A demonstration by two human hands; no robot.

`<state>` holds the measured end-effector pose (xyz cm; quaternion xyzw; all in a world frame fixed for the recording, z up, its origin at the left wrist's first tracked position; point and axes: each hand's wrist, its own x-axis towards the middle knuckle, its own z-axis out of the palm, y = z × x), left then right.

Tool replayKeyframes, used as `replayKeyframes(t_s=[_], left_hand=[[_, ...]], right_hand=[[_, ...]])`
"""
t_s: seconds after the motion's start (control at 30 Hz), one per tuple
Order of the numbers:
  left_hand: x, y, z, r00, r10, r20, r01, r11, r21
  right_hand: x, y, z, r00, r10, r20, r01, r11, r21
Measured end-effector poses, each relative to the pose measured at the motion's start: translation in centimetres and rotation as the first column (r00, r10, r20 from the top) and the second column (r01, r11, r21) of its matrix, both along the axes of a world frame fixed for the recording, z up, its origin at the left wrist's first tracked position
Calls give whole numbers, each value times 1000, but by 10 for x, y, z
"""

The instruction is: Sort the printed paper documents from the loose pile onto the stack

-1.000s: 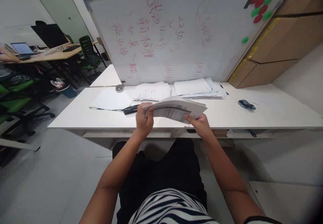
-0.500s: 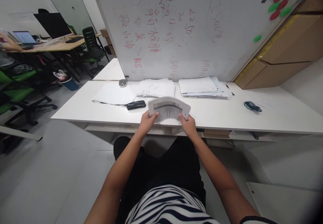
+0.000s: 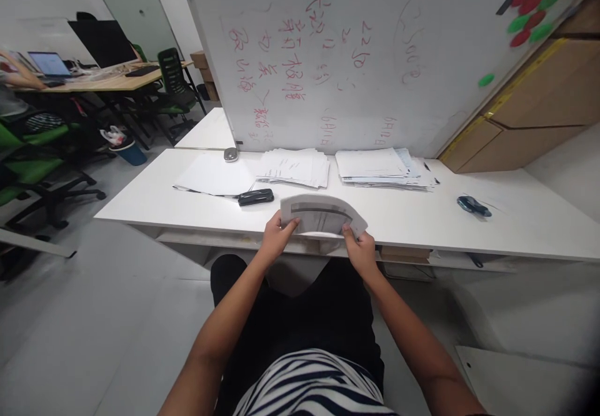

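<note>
Both my hands grip a printed paper [image 3: 321,213], which bows upward in the middle above the desk's front edge; whether it is one sheet or several I cannot tell. My left hand [image 3: 277,236] pinches its left side, thumb on top. On the right side my right hand [image 3: 360,250] does the same. A black stapler [image 3: 255,197] lies just beyond my left hand. Behind the held paper are two stacks of paper, the left stack [image 3: 295,167] and the right stack [image 3: 375,165]. Farther left, a white sheet [image 3: 209,175] rests flat.
The white desk [image 3: 422,222] has a dark teal tool [image 3: 473,205] at its right and a small silver object [image 3: 230,154] at the back. A whiteboard [image 3: 319,60] stands behind, beside cardboard boxes [image 3: 539,104]. At far left, another person's arm [image 3: 23,72] shows near a laptop.
The paper has moved slightly right and down with both hands, and its upper edge tilts more toward the right. The camera view has shifted a little; both hands keep their hold.
</note>
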<state>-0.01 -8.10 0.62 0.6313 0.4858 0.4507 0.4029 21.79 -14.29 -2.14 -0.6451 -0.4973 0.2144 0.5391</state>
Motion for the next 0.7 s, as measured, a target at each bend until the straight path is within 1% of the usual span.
replayKeyframes(t_s=[0.03, 0.07, 0.1, 0.13, 0.17, 0.23, 0.3, 0.37, 0.4, 0.5, 0.57, 0.7], left_hand=[[-3, 0, 3, 1000, -7, -22, 7, 1000, 12], [-6, 1, 7, 997, -14, -77, 17, 999, 39], [-11, 3, 11, 986, -14, -168, 29, 996, 86], [-16, 6, 14, 958, -2, -286, 47, 988, 149], [-22, 11, 17, 909, 25, -416, 71, 974, 214], [-34, 27, 20, 767, 125, -629, 110, 940, 322], [-47, 47, 17, 650, 250, -718, 65, 923, 380], [-58, 68, 10, 579, 338, -742, -22, 916, 400], [-63, 77, 6, 565, 348, -748, -52, 920, 389], [-74, 96, -6, 581, 317, -750, -77, 938, 337], [-77, 98, -11, 586, 294, -755, -49, 943, 329], [-80, 91, -14, 586, 257, -768, 32, 940, 339]], right_hand=[[2, -4, 3, 1000, 19, -25, -20, 999, -37], [5, -9, 5, 997, 46, -59, -50, 996, -76], [7, -13, 6, 992, 72, -103, -85, 989, -121], [10, -17, 5, 983, 98, -158, -124, 978, -170], [12, -20, 4, 969, 116, -220, -166, 961, -222], [16, -27, -2, 933, 118, -340, -230, 922, -310], [19, -32, -9, 894, 88, -438, -260, 901, -349], [20, -37, -14, 861, 63, -504, -270, 897, -350], [20, -39, -15, 849, 55, -526, -274, 896, -349], [20, -42, -13, 842, 44, -538, -274, 893, -356], [18, -41, -8, 849, 39, -527, -270, 889, -369], [8, -32, 0, 842, 35, -539, -270, 891, -365]])
